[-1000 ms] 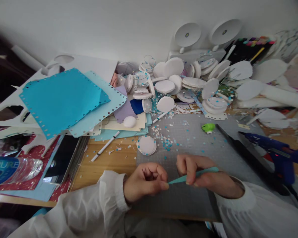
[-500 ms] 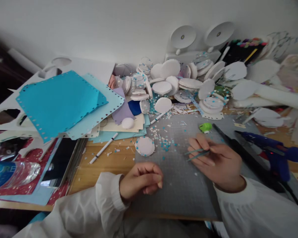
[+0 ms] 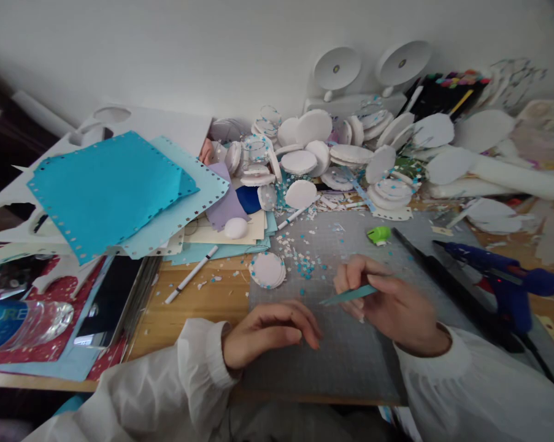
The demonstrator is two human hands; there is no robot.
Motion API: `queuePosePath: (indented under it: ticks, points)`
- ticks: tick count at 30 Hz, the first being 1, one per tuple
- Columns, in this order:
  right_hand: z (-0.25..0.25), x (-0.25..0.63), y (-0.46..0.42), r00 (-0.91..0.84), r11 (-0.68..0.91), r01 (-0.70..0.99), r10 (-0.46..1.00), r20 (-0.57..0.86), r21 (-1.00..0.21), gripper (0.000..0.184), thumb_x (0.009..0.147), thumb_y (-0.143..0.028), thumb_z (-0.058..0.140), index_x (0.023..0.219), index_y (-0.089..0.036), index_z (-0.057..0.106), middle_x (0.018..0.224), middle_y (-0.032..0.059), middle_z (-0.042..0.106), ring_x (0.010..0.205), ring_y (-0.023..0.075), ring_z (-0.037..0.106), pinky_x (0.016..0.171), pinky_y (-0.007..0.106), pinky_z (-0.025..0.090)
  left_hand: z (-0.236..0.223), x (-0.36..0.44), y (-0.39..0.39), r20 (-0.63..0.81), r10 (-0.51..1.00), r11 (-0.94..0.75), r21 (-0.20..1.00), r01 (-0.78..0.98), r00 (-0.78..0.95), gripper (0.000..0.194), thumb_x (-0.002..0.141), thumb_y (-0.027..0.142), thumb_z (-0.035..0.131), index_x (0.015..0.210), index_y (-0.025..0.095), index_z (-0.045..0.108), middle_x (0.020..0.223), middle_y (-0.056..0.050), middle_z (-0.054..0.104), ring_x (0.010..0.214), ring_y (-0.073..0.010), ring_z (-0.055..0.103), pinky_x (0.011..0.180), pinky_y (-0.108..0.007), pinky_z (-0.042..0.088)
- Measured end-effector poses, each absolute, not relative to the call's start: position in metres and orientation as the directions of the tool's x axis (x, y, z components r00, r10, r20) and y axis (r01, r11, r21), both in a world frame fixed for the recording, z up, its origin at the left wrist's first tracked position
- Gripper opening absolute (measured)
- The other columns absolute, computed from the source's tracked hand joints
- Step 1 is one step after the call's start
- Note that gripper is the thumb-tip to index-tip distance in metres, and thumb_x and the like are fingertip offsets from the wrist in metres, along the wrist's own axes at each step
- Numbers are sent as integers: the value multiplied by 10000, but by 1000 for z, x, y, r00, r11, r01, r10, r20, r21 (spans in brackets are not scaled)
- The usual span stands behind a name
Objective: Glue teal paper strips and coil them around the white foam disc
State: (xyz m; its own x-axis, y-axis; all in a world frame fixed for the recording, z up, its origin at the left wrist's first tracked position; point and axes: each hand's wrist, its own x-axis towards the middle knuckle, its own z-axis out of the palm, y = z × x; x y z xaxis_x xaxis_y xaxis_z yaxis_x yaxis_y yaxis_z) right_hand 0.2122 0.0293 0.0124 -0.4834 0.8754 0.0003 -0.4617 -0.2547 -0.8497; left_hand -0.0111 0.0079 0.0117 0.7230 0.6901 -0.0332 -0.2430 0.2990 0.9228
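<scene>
Grey mat: right hand pinches teal tweezers; left hand half-open, empty; bottle label: "URE".

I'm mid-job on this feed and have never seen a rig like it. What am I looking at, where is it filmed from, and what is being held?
There is no machine here: these are a person's own two bare hands. The view comes from a camera worn on the head, looking forward and down, so left in the picture is the person's left.

The right hand holds slim teal tweezers above a grey mat. The left hand hovers nearby, with nothing visible in it.

On the mat are scattered paper bits and a blue glue gun. White discs are heaped behind. To the left lie a bright blue sheet, a white pen and a bottle.
</scene>
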Motion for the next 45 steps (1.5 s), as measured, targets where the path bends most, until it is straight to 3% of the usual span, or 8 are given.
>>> queuePosePath:
  ticks: [7, 15, 20, 24, 28, 33, 38, 45]
  points:
    - [18, 211, 22, -660, 101, -7, 747, 80, -995, 189, 912, -354, 476, 851, -197, 562, 748, 20, 518, 695, 131, 491, 605, 262, 391, 9, -8, 5, -162, 680, 406, 895, -185, 715, 373, 874, 411, 559, 651, 117, 609, 688, -53, 589, 714, -148, 537, 746, -283, 413]
    - [20, 215, 17, -692, 162, -32, 708, 139, -986, 119, 907, -272, 494, 820, -199, 531, 718, 6, 514, 674, 115, 482, 598, 255, 384, 5, -4, 1, -221, 641, 598, 744, -299, 735, 304, 798, 312, 620, 576, 107, 593, 609, -48, 566, 628, -140, 526, 659, -269, 387]
    - [19, 222, 21, -311, 70, -224, 940, 139, -972, 156, 866, -296, 532, 736, -212, 510, 606, -21, 438, 528, 112, 407, 487, 269, 301, 8, -10, 4, -160, 663, 495, 827, -268, 732, 418, 797, 341, 603, 447, 148, 483, 501, -34, 501, 551, -126, 446, 618, -278, 362]
    - [19, 222, 28, -75, 126, -259, 986, 150, -958, 109, 827, -256, 565, 825, -259, 455, 583, -41, 388, 479, 115, 359, 422, 259, 234, 14, -11, 7, -78, 645, 375, 899, -226, 760, 492, 842, 396, 576, 419, 159, 491, 543, -64, 534, 792, -208, 559, 836, -363, 418]
    - [10, 225, 29, -188, 241, -53, 951, 246, -969, 180, 861, -178, 514, 921, -280, 378, 612, -51, 411, 489, 118, 377, 440, 260, 261, 11, -10, 5, -53, 608, 462, 835, -299, 793, 181, 748, 315, 675, 754, 135, 672, 865, -111, 655, 1000, -268, 587, 908, -406, 430]
    - [-4, 231, 32, -494, 592, 430, 786, 371, -682, 202, 781, -92, 542, 888, -234, 447, 715, -10, 511, 595, 129, 475, 545, 286, 345, -1, -11, 1, -157, 568, 626, 719, -301, 808, 186, 710, 267, 634, 616, 109, 658, 596, -72, 622, 498, -130, 525, 573, -271, 437]
    - [-6, 233, 36, -566, 661, 511, 740, 363, -549, 180, 804, -98, 499, 864, -224, 386, 722, -18, 506, 592, 118, 478, 542, 268, 356, 0, -9, 2, -170, 627, 609, 715, -343, 760, 214, 663, 283, 585, 640, 93, 680, 565, -77, 580, 583, -179, 535, 614, -301, 403]
    - [-12, 227, 37, -452, 566, 550, 820, 351, -614, 184, 836, -142, 501, 867, -230, 342, 725, -16, 486, 588, 124, 473, 544, 272, 375, 0, -8, 1, -299, 624, 658, 700, -278, 722, 201, 608, 291, 604, 494, 137, 542, 486, -12, 439, 530, -130, 413, 566, -263, 307]
